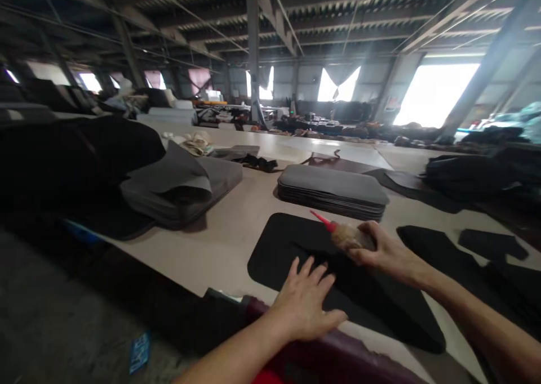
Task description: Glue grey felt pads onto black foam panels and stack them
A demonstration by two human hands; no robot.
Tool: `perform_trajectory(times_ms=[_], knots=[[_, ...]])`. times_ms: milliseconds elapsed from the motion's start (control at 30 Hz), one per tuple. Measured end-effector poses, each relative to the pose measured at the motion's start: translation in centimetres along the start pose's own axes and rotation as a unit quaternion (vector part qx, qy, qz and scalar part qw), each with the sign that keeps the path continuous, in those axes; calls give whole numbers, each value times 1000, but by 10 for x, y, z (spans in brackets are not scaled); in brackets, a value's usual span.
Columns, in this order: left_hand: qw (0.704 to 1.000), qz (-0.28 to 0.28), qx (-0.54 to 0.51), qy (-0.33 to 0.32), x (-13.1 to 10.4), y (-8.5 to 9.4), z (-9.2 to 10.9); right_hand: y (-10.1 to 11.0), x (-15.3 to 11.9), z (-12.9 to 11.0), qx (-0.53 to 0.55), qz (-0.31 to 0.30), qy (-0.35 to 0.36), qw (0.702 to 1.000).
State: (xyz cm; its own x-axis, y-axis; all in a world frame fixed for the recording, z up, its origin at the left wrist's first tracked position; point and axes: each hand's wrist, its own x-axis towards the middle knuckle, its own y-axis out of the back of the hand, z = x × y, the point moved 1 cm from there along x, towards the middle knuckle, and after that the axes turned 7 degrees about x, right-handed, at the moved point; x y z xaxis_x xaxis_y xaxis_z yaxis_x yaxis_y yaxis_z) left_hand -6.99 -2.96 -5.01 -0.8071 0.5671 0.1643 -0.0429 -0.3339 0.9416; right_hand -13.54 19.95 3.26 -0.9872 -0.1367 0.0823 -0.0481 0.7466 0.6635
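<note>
A black panel with rounded corners (279, 243) lies flat on the pale table (228, 243) in front of me. My left hand (306, 299) rests with spread fingers on the panel's near edge. Above the panel, my right hand (374, 246) is wrapped round a glue bottle (349, 236) with a brownish, stained body. Its long red nozzle points up and to the left, apart from the panel. Just behind stands a neat stack of grey panels (333, 184) with rounded corners.
More grey sheets (190, 187) are piled on the left, the top one curled, beside a large black mass of material (80, 153). Black cut pieces (435, 249) lie to the right. Dark bundled material (473, 173) sits at the far right. The table's front edge runs close to me.
</note>
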Motion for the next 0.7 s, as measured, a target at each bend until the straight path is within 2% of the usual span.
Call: perform_trajectory(times_ms=[133,300,500,600,700], knots=[[1000,3,17,-12,0,1,1,-29,-9,-30,-41,-68,37,996],[1000,-6,25,-13,0,2,2,-53,-5,-54,14,-106,84,991],[1000,9,23,-10,-1,-6,1,-80,-4,-61,95,-107,93,985],[999,34,30,-22,-1,-5,2,-90,-2,-61,89,-96,108,985],[999,33,31,-23,0,-2,4,-97,-1,-61,64,-83,126,987]])
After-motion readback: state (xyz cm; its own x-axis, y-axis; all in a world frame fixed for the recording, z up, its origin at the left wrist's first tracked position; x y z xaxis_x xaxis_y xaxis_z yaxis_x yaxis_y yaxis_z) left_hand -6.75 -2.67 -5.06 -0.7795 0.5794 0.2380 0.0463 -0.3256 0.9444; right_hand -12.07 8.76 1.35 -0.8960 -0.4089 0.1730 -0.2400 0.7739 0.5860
